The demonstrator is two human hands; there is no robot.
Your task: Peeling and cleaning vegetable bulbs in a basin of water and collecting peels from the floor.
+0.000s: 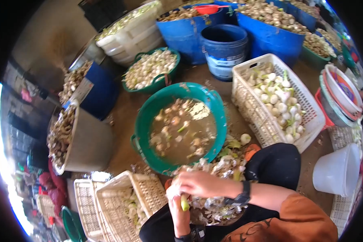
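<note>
My left hand [180, 211] is closed round a garlic bulb whose cut green stem [184, 203] points toward my body. My right hand [196, 183] lies over the top of the same bulb, its fingers bent against it and hiding most of it. Below both hands, peeled garlic skins [220, 208] are heaped in my lap and on the floor before me. Just beyond stands a green tub [219, 121] of murky water with garlic bulbs floating in it. Cleaned white bulbs fill part of a white plastic crate [239, 87] to the right.
More white crates [151, 184] stand at lower left, one holding bulbs. A green basket of garlic [175, 68], a blue bucket [225, 57] and large blue drums [181, 39] stand behind the tub. At right are a pale bucket [332, 172] and stacked basins [341, 90]. A person in red [53, 187] is far left.
</note>
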